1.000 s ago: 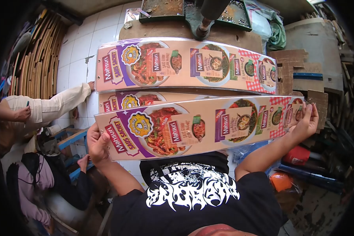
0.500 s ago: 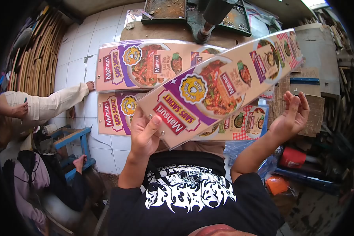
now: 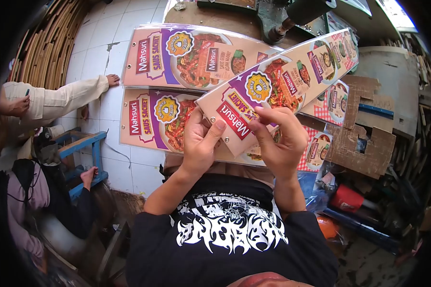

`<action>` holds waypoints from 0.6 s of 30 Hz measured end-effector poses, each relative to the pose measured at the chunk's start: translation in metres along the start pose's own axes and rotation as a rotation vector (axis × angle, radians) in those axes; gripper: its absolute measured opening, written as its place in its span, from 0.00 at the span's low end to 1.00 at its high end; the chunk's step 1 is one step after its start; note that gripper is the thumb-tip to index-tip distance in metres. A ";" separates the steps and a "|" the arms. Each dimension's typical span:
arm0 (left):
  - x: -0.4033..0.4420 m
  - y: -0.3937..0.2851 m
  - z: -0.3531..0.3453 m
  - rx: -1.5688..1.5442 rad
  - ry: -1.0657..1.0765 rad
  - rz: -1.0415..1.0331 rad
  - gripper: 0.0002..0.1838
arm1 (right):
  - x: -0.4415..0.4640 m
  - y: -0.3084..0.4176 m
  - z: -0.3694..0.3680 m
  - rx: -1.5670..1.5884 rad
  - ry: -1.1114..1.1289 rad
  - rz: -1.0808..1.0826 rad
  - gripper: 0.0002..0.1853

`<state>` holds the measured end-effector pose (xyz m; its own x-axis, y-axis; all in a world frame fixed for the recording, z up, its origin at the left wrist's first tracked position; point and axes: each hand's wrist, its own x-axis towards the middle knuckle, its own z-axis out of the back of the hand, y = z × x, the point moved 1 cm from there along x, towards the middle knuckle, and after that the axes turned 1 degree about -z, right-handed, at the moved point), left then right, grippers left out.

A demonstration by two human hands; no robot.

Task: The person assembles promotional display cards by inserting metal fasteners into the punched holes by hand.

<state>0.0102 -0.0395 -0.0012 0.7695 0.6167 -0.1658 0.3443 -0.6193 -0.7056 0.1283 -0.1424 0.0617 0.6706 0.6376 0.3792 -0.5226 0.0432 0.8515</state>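
My left hand is closed on the near end of a laminated printed sign marked "Mahsuri Saus Sachet", thumb on top. Two metal eyelets sit at that end, one beside my fingers and one by the near corner. Over the lower edge of this sign is my right hand, thumb and forefinger pressed together in a pinch. Whatever is between those fingertips is too small to make out. Below the held sign lie two piles of matching signs, an upper pile and a lower pile, with eyelets at their left ends.
A dark press-like machine stands on the workbench beyond the signs. Torn cardboard lies to the right. At the left are a blue stool frame, stacked wooden strips and other people's limbs.
My right hand has come in from the right to the sign's near end, fingers now pinched. The held sign has shifted a little right and up in view, and the view itself has moved.
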 end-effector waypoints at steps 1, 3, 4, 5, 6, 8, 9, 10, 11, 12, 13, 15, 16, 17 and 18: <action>-0.001 -0.001 -0.001 -0.003 -0.006 0.000 0.24 | 0.000 0.001 -0.006 -0.004 0.020 -0.020 0.14; -0.004 -0.003 -0.002 -0.095 -0.027 -0.014 0.24 | 0.000 0.002 -0.016 -0.005 0.031 -0.061 0.15; -0.005 -0.004 -0.001 -0.098 -0.034 -0.015 0.24 | -0.001 0.001 -0.019 -0.005 0.038 -0.063 0.15; -0.006 -0.004 0.000 -0.096 -0.029 -0.018 0.25 | -0.002 -0.003 -0.022 -0.026 0.037 -0.051 0.15; -0.006 -0.004 0.000 -0.094 -0.024 -0.020 0.25 | -0.003 -0.006 -0.025 -0.047 0.037 -0.040 0.15; -0.007 -0.009 0.003 0.025 -0.020 -0.025 0.25 | -0.003 -0.008 -0.029 -0.083 0.049 0.003 0.15; -0.008 -0.010 0.005 0.147 -0.011 -0.028 0.25 | -0.004 -0.009 -0.031 -0.118 0.057 0.045 0.15; -0.008 -0.009 0.007 0.145 -0.015 -0.026 0.25 | -0.003 -0.010 -0.033 -0.119 0.060 0.043 0.15; -0.007 -0.008 0.009 0.173 -0.046 -0.010 0.24 | -0.003 -0.010 -0.036 -0.133 0.068 0.065 0.17; -0.007 -0.007 0.011 0.201 -0.079 0.004 0.24 | -0.002 -0.011 -0.038 -0.146 0.077 0.089 0.18; -0.007 -0.007 0.012 0.201 -0.083 0.003 0.24 | -0.001 -0.013 -0.041 -0.144 0.081 0.089 0.18; -0.006 -0.008 0.012 0.132 -0.091 0.006 0.26 | 0.001 -0.015 -0.045 -0.244 0.096 0.171 0.20; -0.007 -0.007 0.012 0.131 -0.096 0.005 0.26 | 0.001 -0.015 -0.046 -0.242 0.100 0.170 0.20; -0.007 -0.007 0.011 0.134 -0.100 -0.002 0.26 | 0.001 -0.016 -0.045 -0.262 0.111 0.183 0.21; -0.006 -0.007 0.011 0.138 -0.102 -0.010 0.26 | 0.002 -0.016 -0.045 -0.283 0.119 0.197 0.22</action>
<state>-0.0032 -0.0337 -0.0032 0.7052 0.6732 -0.2223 0.2691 -0.5443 -0.7945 0.1141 -0.1069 0.0323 0.4848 0.7395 0.4670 -0.7721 0.1110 0.6258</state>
